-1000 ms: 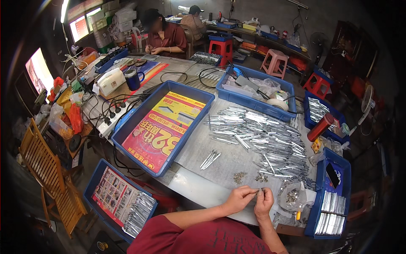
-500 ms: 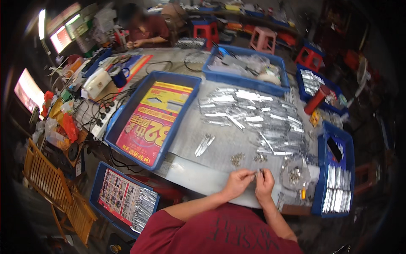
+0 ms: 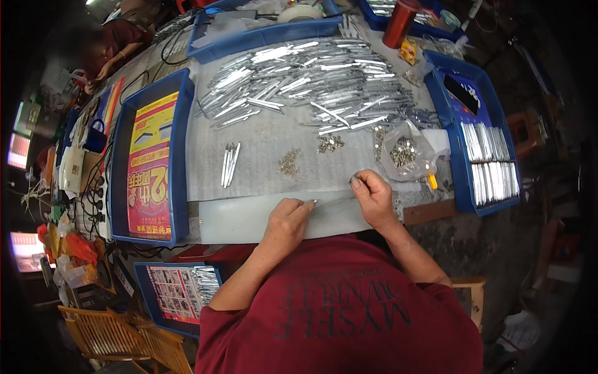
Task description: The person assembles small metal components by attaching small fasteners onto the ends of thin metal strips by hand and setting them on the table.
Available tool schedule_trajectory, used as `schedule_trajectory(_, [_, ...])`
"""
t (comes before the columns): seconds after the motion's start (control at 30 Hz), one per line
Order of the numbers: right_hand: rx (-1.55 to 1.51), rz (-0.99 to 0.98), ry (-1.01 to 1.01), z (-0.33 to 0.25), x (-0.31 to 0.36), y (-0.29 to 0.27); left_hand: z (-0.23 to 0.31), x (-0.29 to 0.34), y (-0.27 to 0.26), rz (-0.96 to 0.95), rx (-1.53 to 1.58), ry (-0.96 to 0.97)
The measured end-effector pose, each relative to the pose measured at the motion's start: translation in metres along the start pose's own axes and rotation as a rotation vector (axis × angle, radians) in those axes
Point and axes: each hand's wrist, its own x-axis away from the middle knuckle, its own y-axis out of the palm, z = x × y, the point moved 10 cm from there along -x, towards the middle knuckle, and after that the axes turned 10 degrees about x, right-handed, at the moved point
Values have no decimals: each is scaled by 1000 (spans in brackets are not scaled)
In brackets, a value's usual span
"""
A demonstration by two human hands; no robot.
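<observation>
My left hand (image 3: pixel 288 225) is closed in a pinch above a pale, smooth board (image 3: pixel 227 219) at the table's near edge. A tiny pointed bit shows at its fingertips, too small to name. To its right, my right hand (image 3: pixel 375 198) pinches a small dark piece between thumb and forefinger; its kind is unclear. Beyond the hands lie a pile of tiny brass-coloured parts (image 3: pixel 289 164) and a pile of small metal parts (image 3: pixel 330 144). A clear plastic bag (image 3: pixel 422 163) with more small metal parts sits beyond my right hand. Several slim silver strips (image 3: pixel 230 164) lie farther left.
A large heap of silver metal strips (image 3: pixel 311 81) covers the table's far part. Blue trays stand left (image 3: pixel 180 206), at the back (image 3: pixel 274 34) and right (image 3: pixel 462 187); the right one holds stacked strips and a black phone (image 3: pixel 461 93). Another person (image 3: pixel 115 47) sits far left.
My hands were close together and are now apart, the left one lower and to the left. The whole view has shifted and turned, with the table's things sitting differently in the picture.
</observation>
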Motion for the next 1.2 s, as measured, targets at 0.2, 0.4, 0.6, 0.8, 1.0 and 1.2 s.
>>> schedule_trajectory(0.2, [-8, 9, -9, 7, 15, -5, 12, 12, 16, -183, -143, 73])
schedule_trajectory(0.4, [-50, 30, 58, 21, 14, -2, 20, -12, 52, -358, -132, 158])
schedule_trajectory(0.6, [-114, 53, 100, 29, 16, -3, 26, -32, 74, -334, -28, 199])
schedule_trajectory(0.8, [-147, 46, 115, 33, 16, -3, 19, -10, 28, -200, -69, 155])
schedule_trajectory(1.0, [-181, 21, 97, 29, 16, 0, 22, 4, 38, -325, -162, 196])
schedule_trajectory(1.2, [-267, 37, 194, 39, 19, 0, 24, -27, 63, -206, -59, 232])
